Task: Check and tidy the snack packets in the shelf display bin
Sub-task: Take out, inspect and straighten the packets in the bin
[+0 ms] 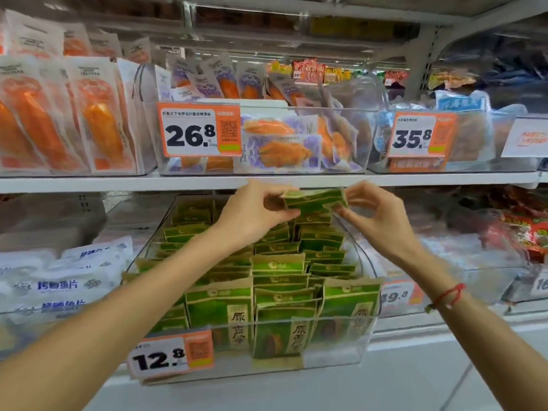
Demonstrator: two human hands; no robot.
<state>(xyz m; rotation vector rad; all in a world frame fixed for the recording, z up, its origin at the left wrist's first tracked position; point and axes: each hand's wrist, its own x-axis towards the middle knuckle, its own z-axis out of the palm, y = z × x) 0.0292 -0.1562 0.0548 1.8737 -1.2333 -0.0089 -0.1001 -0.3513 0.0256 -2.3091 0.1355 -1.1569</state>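
We see the left hand (255, 212) and right hand (376, 212) pinching one green packet (314, 200) by its two ends, lifted clear above the rear rows of the clear display bin (335, 348) on the lower shelf, so we judge this as the check step. Next it needs slotting back upright into a gap at the back without knocking neighbours. The green packets (281, 292) stand mostly in rows, a few leaning, behind the 12.8 price tag (170, 355).

Bright even light, blurred and warped edges.
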